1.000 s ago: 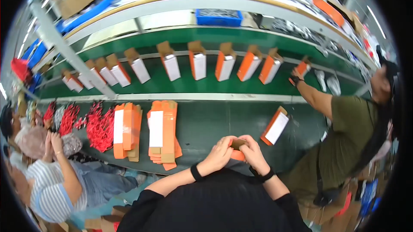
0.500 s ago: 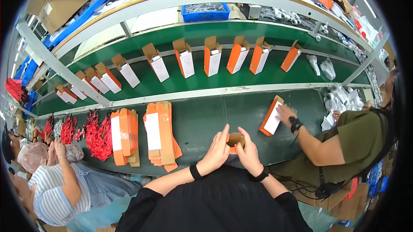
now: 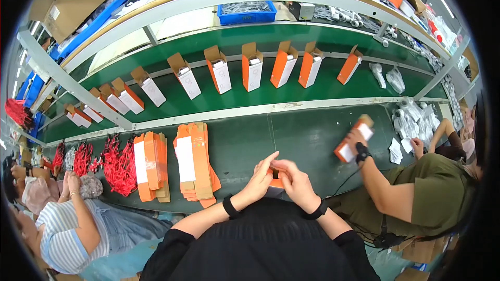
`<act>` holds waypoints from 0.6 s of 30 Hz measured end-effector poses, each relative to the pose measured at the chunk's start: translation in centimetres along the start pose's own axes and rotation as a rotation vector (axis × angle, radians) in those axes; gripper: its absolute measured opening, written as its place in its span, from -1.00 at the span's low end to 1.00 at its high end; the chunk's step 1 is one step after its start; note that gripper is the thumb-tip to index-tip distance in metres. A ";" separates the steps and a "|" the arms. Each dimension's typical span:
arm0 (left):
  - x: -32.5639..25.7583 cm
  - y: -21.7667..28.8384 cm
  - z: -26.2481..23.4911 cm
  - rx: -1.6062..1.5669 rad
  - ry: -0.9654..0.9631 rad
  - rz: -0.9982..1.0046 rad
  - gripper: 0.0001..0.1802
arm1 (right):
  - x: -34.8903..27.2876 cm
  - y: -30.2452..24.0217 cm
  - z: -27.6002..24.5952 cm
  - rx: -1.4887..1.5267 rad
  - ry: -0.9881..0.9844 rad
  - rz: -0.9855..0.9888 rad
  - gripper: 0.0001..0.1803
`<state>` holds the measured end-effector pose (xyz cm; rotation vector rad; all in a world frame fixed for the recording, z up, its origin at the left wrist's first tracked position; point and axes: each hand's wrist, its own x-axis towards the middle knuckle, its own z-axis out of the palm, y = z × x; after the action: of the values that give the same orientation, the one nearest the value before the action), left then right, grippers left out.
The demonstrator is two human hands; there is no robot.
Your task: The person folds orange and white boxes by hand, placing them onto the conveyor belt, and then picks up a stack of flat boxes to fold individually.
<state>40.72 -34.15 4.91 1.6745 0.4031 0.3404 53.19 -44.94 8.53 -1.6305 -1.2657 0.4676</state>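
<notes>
Both hands point(image 3: 277, 179) (close together) around orange carton point(image 3: 275, 183)

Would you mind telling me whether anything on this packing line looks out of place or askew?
Nothing stands out. The open boxes on the green belt stand in a fairly even row, the flat orange cartons lie fanned in loose piles, and the left hand and right hand hold one small orange box together.

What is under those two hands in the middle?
A small orange box shows between the left hand and right hand, above the dark green table. The fingers cover most of it.
</notes>
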 end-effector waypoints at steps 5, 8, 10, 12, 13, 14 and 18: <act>-0.4 -0.3 -0.3 -0.210 -0.016 -0.088 -0.35 | -0.3 0.4 -1.8 0.122 -0.205 0.095 -0.65; -1.1 -0.3 -0.8 -0.321 -0.128 -0.021 -0.25 | -0.1 0.3 -2.4 0.484 -0.331 0.410 -0.66; -1.2 -0.8 -0.9 -0.088 -0.192 0.055 -0.15 | 0.0 0.1 -1.9 0.357 -0.217 0.296 -0.75; -1.1 -0.5 -0.9 0.007 -0.207 0.033 -0.12 | 0.3 -0.5 -1.9 0.299 -0.207 0.375 -0.83; -1.1 -0.4 -1.0 0.108 -0.220 0.012 -0.08 | 0.6 -0.7 -1.9 0.244 -0.198 0.448 -0.86; -0.9 -0.4 -1.0 0.108 -0.214 0.008 -0.08 | 1.0 -0.5 -1.9 0.122 -0.256 0.447 -0.76; -0.6 -0.2 -0.5 0.141 -0.203 0.013 -0.07 | 2.3 -0.1 -2.9 -0.028 -0.481 0.481 -0.73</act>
<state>39.92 -33.96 4.78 1.8307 0.2695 0.1520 56.27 -44.22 10.47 -1.9182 -1.2075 1.1988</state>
